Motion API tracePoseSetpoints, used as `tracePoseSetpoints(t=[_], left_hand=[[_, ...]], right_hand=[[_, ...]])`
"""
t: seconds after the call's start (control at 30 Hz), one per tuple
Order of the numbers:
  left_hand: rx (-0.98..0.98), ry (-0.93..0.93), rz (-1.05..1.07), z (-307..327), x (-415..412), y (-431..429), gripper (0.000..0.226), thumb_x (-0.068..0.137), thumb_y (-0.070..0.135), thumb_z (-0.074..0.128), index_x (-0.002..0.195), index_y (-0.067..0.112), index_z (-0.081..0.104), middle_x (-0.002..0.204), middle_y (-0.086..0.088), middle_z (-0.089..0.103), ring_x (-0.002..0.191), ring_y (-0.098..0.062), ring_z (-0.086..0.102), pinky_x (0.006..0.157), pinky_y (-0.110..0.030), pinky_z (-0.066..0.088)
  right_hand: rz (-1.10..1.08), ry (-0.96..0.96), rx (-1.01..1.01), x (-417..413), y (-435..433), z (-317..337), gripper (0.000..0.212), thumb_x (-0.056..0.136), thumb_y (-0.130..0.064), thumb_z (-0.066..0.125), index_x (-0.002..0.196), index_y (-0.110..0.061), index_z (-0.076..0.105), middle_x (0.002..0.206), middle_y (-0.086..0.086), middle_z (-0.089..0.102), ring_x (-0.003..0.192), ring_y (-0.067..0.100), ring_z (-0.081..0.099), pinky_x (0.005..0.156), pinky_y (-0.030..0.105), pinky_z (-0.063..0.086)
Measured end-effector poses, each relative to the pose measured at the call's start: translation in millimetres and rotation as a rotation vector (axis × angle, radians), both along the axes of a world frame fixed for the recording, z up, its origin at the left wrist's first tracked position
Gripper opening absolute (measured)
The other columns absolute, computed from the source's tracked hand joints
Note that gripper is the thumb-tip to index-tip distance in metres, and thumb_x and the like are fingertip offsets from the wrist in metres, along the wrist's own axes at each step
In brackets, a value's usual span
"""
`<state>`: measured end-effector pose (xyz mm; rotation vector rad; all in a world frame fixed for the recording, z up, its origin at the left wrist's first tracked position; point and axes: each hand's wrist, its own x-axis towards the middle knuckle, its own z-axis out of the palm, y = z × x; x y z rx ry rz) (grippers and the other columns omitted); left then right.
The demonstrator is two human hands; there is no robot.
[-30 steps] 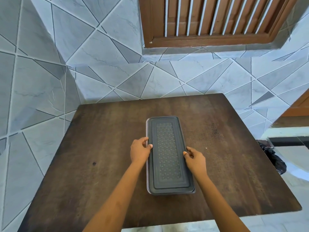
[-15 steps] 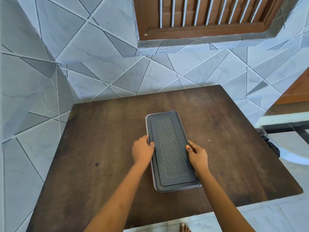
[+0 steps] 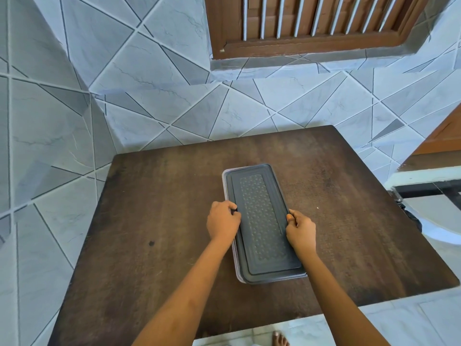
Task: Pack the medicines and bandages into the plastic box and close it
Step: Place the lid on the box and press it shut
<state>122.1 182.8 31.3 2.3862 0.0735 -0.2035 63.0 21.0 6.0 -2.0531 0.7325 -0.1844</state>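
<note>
A long, rectangular plastic box (image 3: 262, 223) with a dark grey lid (image 3: 259, 216) bearing a patterned centre panel lies near the middle of a dark brown square wooden table (image 3: 154, 221), its length running away from the person. The lid sits on top of the box, with a pale rim of the container showing along its left edge; whether it is fully snapped down cannot be judged from this angle. The left hand (image 3: 222, 221) presses against the box's left long side, fingers curled over the lid's edge. The right hand (image 3: 300, 229) grips the opposite long side in the same way, thumb on the lid's rim. Both hands are closed narrowly around the edges. The box's contents are hidden beneath the lid. Grey tiled walls (image 3: 149, 83) stand behind the table, below a brown wooden shutter (image 3: 311, 23).
</note>
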Motion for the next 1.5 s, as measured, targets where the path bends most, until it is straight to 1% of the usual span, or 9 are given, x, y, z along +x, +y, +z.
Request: tracePoseSetpoints(t=[0.23,0.43,0.73,0.93,1.07,1.2,1.3,1.4,1.5], left_hand=[[-0.322,-0.050,0.063,1.4,-8.2,5.3,0.042,0.087,0.011,0.063,0.127,0.014,0.054,0.122,-0.009,0.061,0.095,-0.016,0.058,0.090,-0.029,0.048],[-0.158,-0.079,0.102,-4.5,0.7,4.6,0.042,0.091,0.012,0.057,0.133,0.011,0.051,0.128,-0.012,0.061,0.117,-0.026,0.058,0.099,-0.036,0.047],[-0.088,-0.025,0.099,-12.6,5.2,9.3,0.035,0.091,0.012,0.057,0.125,0.007,0.058,0.122,-0.013,0.065,0.113,-0.027,0.060,0.096,-0.034,0.046],[-0.052,0.234,0.061,-9.8,15.5,16.1,0.040,0.090,0.019,0.059,0.128,0.017,0.048,0.118,-0.010,0.062,0.106,-0.029,0.061,0.089,-0.040,0.052],[-0.410,0.449,0.167,-6.2,31.2,16.1,0.051,0.087,0.002,0.060,0.134,0.012,0.042,0.108,-0.011,0.059,0.098,-0.025,0.054,0.077,-0.036,0.048],[-0.465,0.295,0.254,0.0,63.4,4.5,0.041,0.090,0.015,0.060,0.129,0.008,0.051,0.125,-0.013,0.057,0.116,-0.028,0.056,0.101,-0.039,0.044],[-0.550,0.237,0.380,-1.9,90.3,-8.9,0.033,0.094,0.024,0.053,0.123,0.008,0.058,0.125,-0.014,0.062,0.116,-0.031,0.057,0.101,-0.041,0.045],[-0.626,0.302,0.498,-5.2,107.8,-19.8,0.041,0.096,0.034,0.047,0.121,0.003,0.059,0.111,-0.012,0.061,0.105,-0.025,0.055,0.093,-0.033,0.044],[-0.609,0.302,0.550,-17.1,117.8,-26.6,0.041,0.094,0.044,0.048,0.092,0.007,0.066,0.092,-0.007,0.060,0.095,-0.022,0.051,0.084,-0.036,0.046]], right_hand=[[-0.040,-0.038,0.055,-4.9,1.9,6.4,0.032,0.092,-0.002,0.046,0.121,0.005,0.056,0.102,0.025,0.069,0.067,0.019,0.054,0.073,0.024,0.041],[0.076,0.078,0.027,5.8,10.6,12.7,0.038,0.093,-0.007,0.044,0.130,0.001,0.048,0.124,0.024,0.060,0.112,0.035,0.058,0.099,0.036,0.044],[0.143,0.137,0.029,11.4,3.7,19.1,0.039,0.093,-0.007,0.046,0.131,0.001,0.047,0.131,0.020,0.056,0.120,0.032,0.053,0.102,0.031,0.040],[0.119,0.214,0.311,15.1,-17.1,8.1,0.037,0.089,-0.005,0.056,0.125,0.002,0.052,0.124,0.018,0.061,0.108,0.028,0.059,0.100,0.037,0.045],[0.214,0.321,0.597,35.1,-27.4,19.6,0.034,0.090,0.007,0.048,0.123,-0.001,0.051,0.103,0.007,0.062,0.082,0.019,0.061,0.065,0.012,0.051],[0.175,0.175,0.519,71.2,-23.6,26.3,0.031,0.093,-0.011,0.052,0.121,0.001,0.054,0.104,0.016,0.065,0.095,0.027,0.060,0.065,0.026,0.043],[0.140,0.042,0.429,98.3,-17.5,19.2,0.022,0.094,-0.025,0.049,0.097,-0.010,0.065,0.096,0.009,0.066,0.085,0.017,0.056,0.079,0.032,0.042],[0.088,0.024,0.425,126.5,-12.9,17.8,0.041,0.095,-0.031,0.044,0.055,-0.025,0.042,0.059,-0.006,0.040,0.056,0.007,0.036,0.058,0.028,0.032],[-0.007,0.051,0.499,147.5,-12.8,15.8,0.049,0.095,-0.033,0.044,0.050,-0.018,0.031,0.053,-0.001,0.031,0.051,0.013,0.029,0.050,0.029,0.022]])
